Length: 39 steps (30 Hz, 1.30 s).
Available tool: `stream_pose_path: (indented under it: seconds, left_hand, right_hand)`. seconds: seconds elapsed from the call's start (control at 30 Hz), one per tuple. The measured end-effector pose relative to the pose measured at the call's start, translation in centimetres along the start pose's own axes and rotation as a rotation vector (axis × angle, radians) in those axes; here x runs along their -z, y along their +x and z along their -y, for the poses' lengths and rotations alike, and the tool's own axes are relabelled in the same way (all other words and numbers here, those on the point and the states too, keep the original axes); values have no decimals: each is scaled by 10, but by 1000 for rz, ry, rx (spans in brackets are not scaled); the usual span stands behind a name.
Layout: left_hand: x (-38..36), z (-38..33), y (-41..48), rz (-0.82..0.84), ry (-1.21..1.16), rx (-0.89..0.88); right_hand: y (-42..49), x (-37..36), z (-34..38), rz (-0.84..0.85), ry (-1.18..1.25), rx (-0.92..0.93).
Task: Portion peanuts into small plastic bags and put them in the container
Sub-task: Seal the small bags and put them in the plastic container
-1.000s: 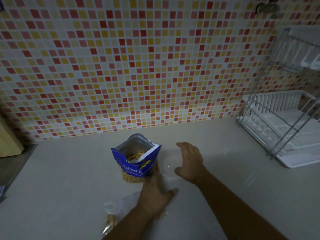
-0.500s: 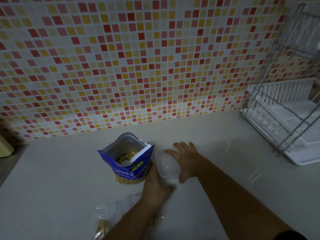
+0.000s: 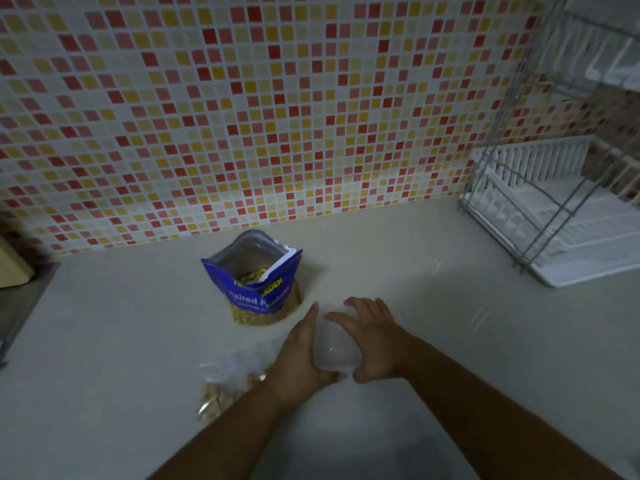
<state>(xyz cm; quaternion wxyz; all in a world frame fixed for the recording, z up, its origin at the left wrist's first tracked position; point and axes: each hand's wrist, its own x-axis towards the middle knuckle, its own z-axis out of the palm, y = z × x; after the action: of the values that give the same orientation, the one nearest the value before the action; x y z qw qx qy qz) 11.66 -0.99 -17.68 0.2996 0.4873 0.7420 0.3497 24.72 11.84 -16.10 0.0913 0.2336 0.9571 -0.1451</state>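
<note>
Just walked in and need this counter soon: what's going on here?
A person at the counter has a clear plastic container between both hands, left hand flat against its side, right hand curled over it. An open salted peanuts bag stands behind; one filled small plastic bag lies by the left forearm, not yet inside.
</note>
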Motion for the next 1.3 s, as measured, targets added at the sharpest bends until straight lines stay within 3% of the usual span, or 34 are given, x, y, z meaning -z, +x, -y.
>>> stream_pose_path:
  seconds: [0.17, 0.6, 0.9, 1.3]
  left_hand:
    - [-8, 11, -34, -55, 42, -85]
    - [-17, 5, -55, -155, -32, -59]
    - [-28, -4, -54, -146, -83, 1]
    - [-34, 8, -42, -86, 66, 31]
  right_hand:
    - [-23, -10, 16, 77, -12, 15]
    - [-25, -10, 20, 87, -15, 28]
    - [-36, -4, 10, 66, 11, 24]
    - [-66, 12, 11, -29, -9, 91]
